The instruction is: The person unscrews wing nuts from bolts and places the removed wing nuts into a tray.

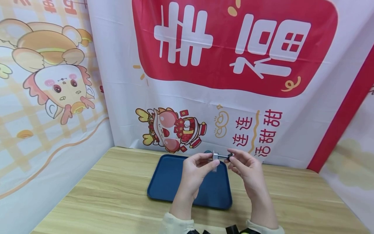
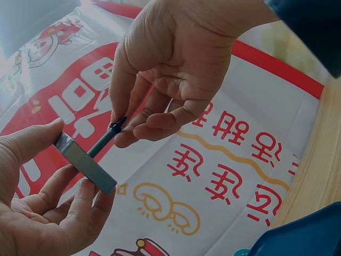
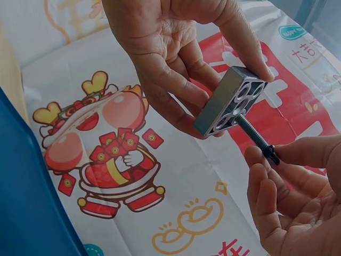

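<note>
My left hand grips a small rectangular metal block between thumb and fingers, above the blue tray. In the right wrist view, the block's face has several round recesses. A threaded bolt sticks out of that face towards my right hand. At the bolt's outer end is a small black knob, which my right thumb and forefinger pinch. The other fingers of the right hand are loosely bent below it. How deep the bolt sits in the block is hidden.
The dark blue tray lies on a wood-grain table beneath the hands. Behind the table hangs a printed white and red cloth. A second patterned cloth hangs along the left side.
</note>
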`<action>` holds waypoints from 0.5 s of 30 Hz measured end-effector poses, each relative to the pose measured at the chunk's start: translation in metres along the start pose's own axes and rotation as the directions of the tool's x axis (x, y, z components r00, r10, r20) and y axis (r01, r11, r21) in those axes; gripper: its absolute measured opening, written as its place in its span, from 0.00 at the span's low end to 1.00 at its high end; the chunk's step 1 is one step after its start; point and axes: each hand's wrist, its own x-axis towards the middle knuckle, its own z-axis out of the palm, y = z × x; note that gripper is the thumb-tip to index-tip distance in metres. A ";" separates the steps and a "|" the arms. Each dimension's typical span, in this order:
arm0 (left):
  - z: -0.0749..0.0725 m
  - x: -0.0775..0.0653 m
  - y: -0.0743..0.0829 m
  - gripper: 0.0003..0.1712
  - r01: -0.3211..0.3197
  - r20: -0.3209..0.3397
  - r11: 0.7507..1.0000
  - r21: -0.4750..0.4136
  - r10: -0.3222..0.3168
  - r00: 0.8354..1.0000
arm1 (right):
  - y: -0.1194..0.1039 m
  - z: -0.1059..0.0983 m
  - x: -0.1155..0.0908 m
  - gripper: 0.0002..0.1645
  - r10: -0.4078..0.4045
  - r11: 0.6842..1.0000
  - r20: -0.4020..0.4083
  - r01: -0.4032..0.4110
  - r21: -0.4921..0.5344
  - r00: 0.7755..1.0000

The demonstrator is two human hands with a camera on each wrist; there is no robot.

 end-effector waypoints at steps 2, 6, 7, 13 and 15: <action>0.000 0.000 0.000 0.20 0.001 -0.001 1.000 0.001 -0.001 1.000 | 0.000 0.000 0.000 0.23 -0.006 1.000 0.004 0.006 -0.005 1.000; 0.000 0.000 0.000 0.20 0.001 -0.003 1.000 0.004 -0.001 1.000 | 0.000 0.001 0.000 0.20 -0.017 1.000 0.013 0.017 -0.005 1.000; 0.000 0.000 0.001 0.20 0.001 -0.004 1.000 0.005 -0.001 1.000 | -0.001 0.001 0.000 0.20 -0.019 1.000 0.017 0.019 -0.003 1.000; 0.000 -0.001 0.001 0.21 0.003 -0.005 1.000 0.008 -0.003 1.000 | -0.001 0.001 -0.001 0.17 -0.015 1.000 0.029 0.015 0.007 0.999; 0.000 -0.001 0.001 0.21 0.004 -0.003 1.000 0.006 -0.004 1.000 | -0.001 0.001 -0.001 0.18 -0.009 1.000 0.030 0.008 0.007 1.000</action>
